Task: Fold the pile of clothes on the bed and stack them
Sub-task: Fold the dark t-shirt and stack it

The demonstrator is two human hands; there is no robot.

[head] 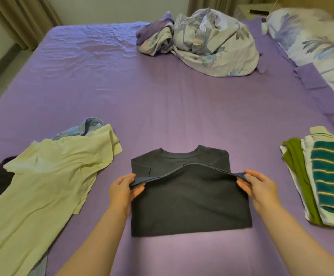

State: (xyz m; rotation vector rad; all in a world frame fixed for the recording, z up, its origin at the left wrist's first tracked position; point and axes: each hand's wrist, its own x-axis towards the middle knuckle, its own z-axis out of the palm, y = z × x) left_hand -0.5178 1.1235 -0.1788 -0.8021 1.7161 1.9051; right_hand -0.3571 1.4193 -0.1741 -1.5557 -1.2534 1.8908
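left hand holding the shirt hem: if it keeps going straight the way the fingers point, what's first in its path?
The left hand points right, across the dark T-shirt. It would likely meet the right hand, gripping the same hem at the other corner. Height is hard to judge; it may drag over the shirt first.

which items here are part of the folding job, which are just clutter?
Part of the job:
- dark t-shirt, hem pinched by left hand and right hand
- pale yellow shirt, unfolded
- denim garment under it
- folded stack, striped piece on top

Just lying about:
- crumpled floral duvet
- floral pillow
- purple sheet
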